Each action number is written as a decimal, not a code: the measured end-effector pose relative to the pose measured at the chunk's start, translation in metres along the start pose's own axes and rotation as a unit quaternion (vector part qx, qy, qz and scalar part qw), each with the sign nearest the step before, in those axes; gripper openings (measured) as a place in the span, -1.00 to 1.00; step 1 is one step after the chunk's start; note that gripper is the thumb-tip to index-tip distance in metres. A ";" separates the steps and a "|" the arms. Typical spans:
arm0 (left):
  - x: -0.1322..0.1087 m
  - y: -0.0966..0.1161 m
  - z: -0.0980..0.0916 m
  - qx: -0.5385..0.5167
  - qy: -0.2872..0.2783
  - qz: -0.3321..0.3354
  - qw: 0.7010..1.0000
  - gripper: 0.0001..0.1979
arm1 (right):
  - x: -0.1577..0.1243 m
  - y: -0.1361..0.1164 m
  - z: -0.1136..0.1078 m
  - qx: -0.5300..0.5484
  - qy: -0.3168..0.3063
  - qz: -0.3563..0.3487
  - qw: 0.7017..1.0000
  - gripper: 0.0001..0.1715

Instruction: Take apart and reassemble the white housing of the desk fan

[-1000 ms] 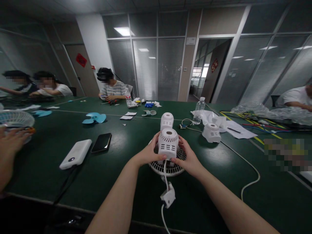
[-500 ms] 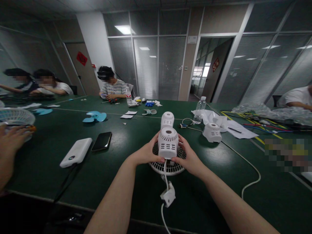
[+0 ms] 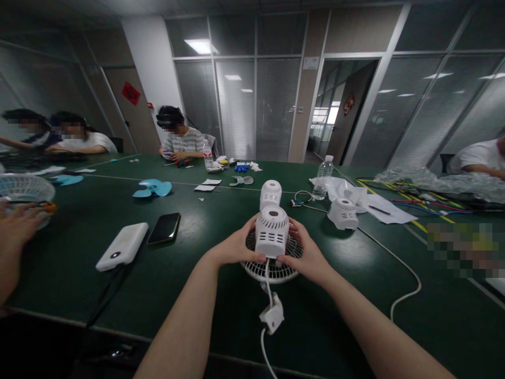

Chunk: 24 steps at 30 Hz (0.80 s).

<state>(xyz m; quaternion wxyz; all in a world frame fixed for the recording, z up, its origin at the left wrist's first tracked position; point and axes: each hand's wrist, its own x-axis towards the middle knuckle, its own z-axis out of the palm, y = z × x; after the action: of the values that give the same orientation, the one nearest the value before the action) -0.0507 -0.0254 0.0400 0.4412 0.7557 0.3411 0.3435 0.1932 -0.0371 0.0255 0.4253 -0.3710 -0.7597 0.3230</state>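
Observation:
A white fan motor housing (image 3: 272,230) stands upright on a round white fan grille (image 3: 268,271) lying face down on the green table (image 3: 197,284). My left hand (image 3: 235,246) grips the housing's left side. My right hand (image 3: 305,252) grips its right side, thumb at the lower edge. From under the housing a white cord runs toward me to a small white switch box (image 3: 271,317).
A second housing (image 3: 270,193) stands just behind, a third (image 3: 343,213) to the right. A power bank (image 3: 122,246) and phone (image 3: 164,228) lie left, blue fan blades (image 3: 152,188) beyond. A water bottle (image 3: 323,179), papers and cables are right. Another person's hand (image 3: 16,226) touches a grille far left.

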 end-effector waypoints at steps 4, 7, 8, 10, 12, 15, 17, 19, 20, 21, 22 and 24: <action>-0.001 -0.003 -0.002 0.006 -0.011 -0.011 1.000 0.19 | 0.000 0.000 0.000 0.003 -0.004 0.009 1.000 0.11; -0.002 -0.006 -0.003 0.004 -0.018 -0.012 1.000 0.20 | 0.000 -0.002 -0.002 0.010 -0.013 0.012 1.000 0.11; -0.002 -0.007 -0.004 0.003 -0.019 -0.012 1.000 0.21 | 0.000 -0.003 -0.002 0.010 -0.016 0.012 1.000 0.11; -0.002 -0.008 -0.004 0.002 -0.018 -0.014 1.000 0.21 | 0.000 -0.003 -0.003 0.007 -0.016 0.008 1.000 0.11; -0.002 -0.007 -0.003 0.001 -0.014 -0.014 1.000 0.20 | 0.000 -0.002 -0.002 0.004 -0.013 0.003 1.000 0.10; -0.002 -0.006 -0.003 -0.005 -0.011 -0.013 1.000 0.18 | -0.001 0.000 -0.002 0.011 -0.007 -0.001 1.000 0.10; -0.002 -0.004 -0.003 -0.013 -0.014 -0.010 1.000 0.17 | -0.001 0.001 -0.002 0.018 -0.006 -0.001 1.000 0.09; -0.002 -0.004 -0.003 -0.022 -0.018 -0.007 1.000 0.15 | -0.001 0.000 -0.003 0.022 -0.006 0.002 1.000 0.09; -0.002 -0.003 -0.003 -0.025 -0.016 -0.005 1.000 0.15 | -0.001 -0.001 -0.003 0.022 -0.009 0.004 1.000 0.09; -0.002 -0.003 -0.003 -0.026 -0.015 -0.005 1.000 0.15 | -0.002 -0.002 -0.003 0.021 -0.013 0.009 1.000 0.11; -0.002 -0.004 -0.002 -0.025 -0.014 -0.006 1.000 0.15 | -0.002 -0.002 -0.004 0.018 -0.016 0.015 1.000 0.12; -0.001 -0.004 -0.002 -0.021 -0.012 -0.005 1.000 0.15 | -0.003 -0.003 -0.004 0.010 -0.022 0.027 0.999 0.17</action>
<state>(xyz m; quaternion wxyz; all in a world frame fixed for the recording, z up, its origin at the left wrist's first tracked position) -0.0538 -0.0242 0.0370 0.4628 0.7485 0.3325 0.3391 0.1968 -0.0399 0.0283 0.4033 -0.3800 -0.7551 0.3504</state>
